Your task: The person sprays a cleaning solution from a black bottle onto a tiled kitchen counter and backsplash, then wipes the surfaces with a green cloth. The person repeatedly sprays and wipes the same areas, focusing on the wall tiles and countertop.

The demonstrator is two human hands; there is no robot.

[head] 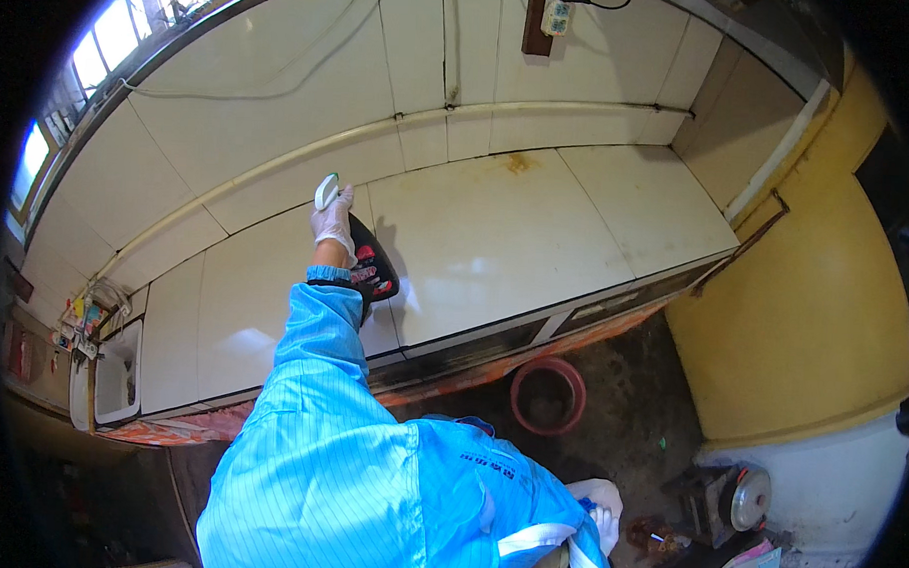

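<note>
My left hand (333,223), in a thin translucent glove, reaches out over the tiled counter (493,240). It is closed around the neck of a dark spray bottle (376,262) with a white trigger head (326,192). The bottle leans over the counter, its lower part showing to the right of my wrist; whether its base touches the tiles cannot be told. My right hand (604,523), in a white glove, is low beside my blue striped coat, next to a white, cloth-like thing (594,490). Its grip is partly hidden. A brown stain (519,164) marks the counter near the wall.
A white sink (118,374) is at the counter's left end. A pipe (309,155) runs along the tiled wall, with a power strip (558,17) above. A pink basin (548,396) stands on the floor. A metal-lidded pot (750,499) is at lower right, near a yellow wall (791,318).
</note>
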